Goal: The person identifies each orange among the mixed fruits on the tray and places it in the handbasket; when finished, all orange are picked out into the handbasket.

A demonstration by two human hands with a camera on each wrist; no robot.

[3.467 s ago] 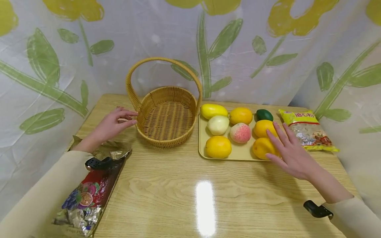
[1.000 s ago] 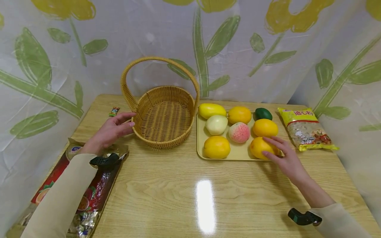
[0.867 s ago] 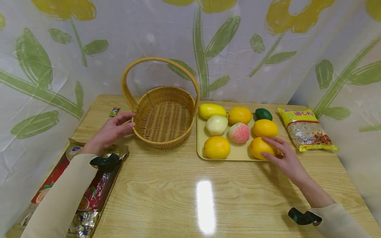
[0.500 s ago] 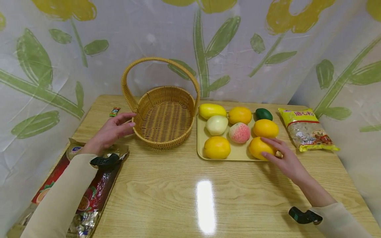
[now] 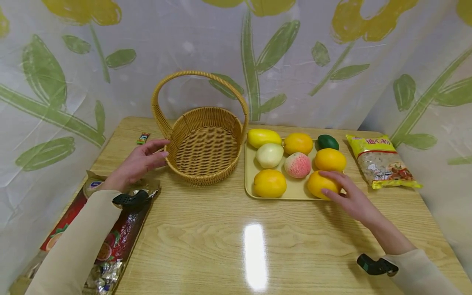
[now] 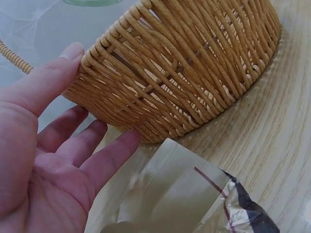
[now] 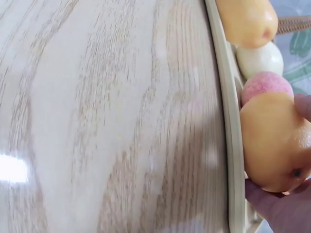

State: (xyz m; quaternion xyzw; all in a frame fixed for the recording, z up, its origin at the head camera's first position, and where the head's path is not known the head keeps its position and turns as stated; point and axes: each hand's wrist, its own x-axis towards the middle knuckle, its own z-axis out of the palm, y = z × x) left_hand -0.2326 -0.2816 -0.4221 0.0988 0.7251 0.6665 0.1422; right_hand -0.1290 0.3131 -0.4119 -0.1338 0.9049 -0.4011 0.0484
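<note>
My right hand (image 5: pixel 352 200) grips an orange-yellow fruit (image 5: pixel 320 185) at the front right of a pale yellow tray (image 5: pixel 295 193). In the right wrist view, fingers and thumb lie on either side of the same fruit (image 7: pixel 272 141), its dark stem spot facing out. My left hand (image 5: pixel 141 162) touches the left side of a round wicker basket (image 5: pixel 206 179) with a tall handle. The left wrist view has the thumb (image 6: pixel 46 80) at the basket's rim and the other fingers extended along its outer wall. Nothing lies inside the basket.
Also on the tray are a pink peach (image 5: pixel 298 165), a pale round fruit (image 5: pixel 269 155), a dark green fruit (image 5: pixel 327 142) and several yellow ones. A yellow food bag (image 5: pixel 381 162) lies right of it. Shiny dark red packages (image 5: pixel 123 229) lie under my left arm; a small packet (image 5: pixel 143 138) sits behind.
My right hand has come down from above the tray onto the front orange-yellow fruit and shifted it slightly left. My left hand has come to the basket's side and since stayed there.
</note>
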